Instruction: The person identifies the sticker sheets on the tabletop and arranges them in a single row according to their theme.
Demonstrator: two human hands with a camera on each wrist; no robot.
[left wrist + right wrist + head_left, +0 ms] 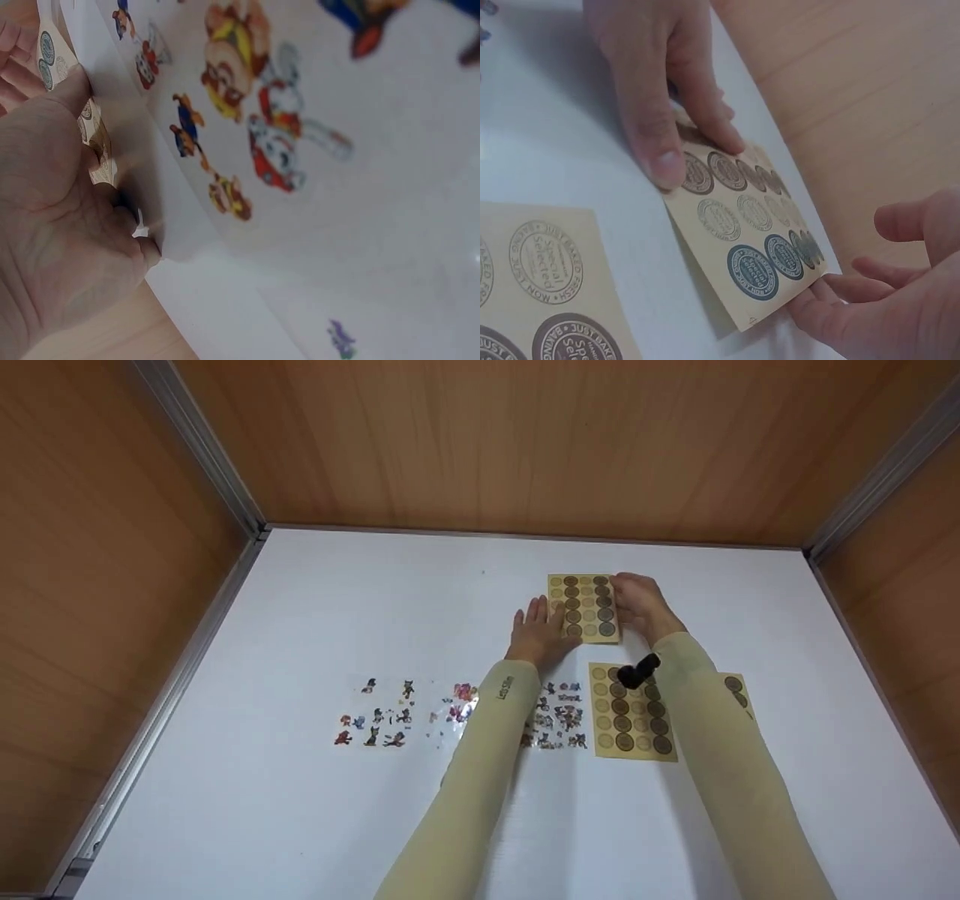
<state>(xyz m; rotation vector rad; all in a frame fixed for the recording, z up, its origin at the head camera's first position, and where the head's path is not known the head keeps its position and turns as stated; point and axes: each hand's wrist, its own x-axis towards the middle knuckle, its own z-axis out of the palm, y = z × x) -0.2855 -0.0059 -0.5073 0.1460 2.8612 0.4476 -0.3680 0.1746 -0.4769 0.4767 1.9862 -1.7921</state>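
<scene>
A kraft-coloured sheet of round stickers (pixel 587 609) lies toward the back of the white table, between the two hands. My left hand (pixel 538 636) rests on its left part, the fingers fairly straight and pointing away. Thumb and fingertips of that hand touch the sheet's surface in the right wrist view. At the right edge is my right hand (pixel 643 601), loosely bent; in the right wrist view, its lower fingertips (pixel 821 292) touch the sheet's edge while the upper finger stays off it. Printed round labels (pixel 754 271) run in rows across this sheet.
Nearer me lies another kraft sticker sheet (pixel 622 720); a further one (pixel 739 690) is partly hidden by the right sleeve. Clear sheets of cartoon stickers (pixel 382 718) line up to the left, one (pixel 559 720) beside the left forearm. Wood-grain panels (pixel 495 442) enclose the table.
</scene>
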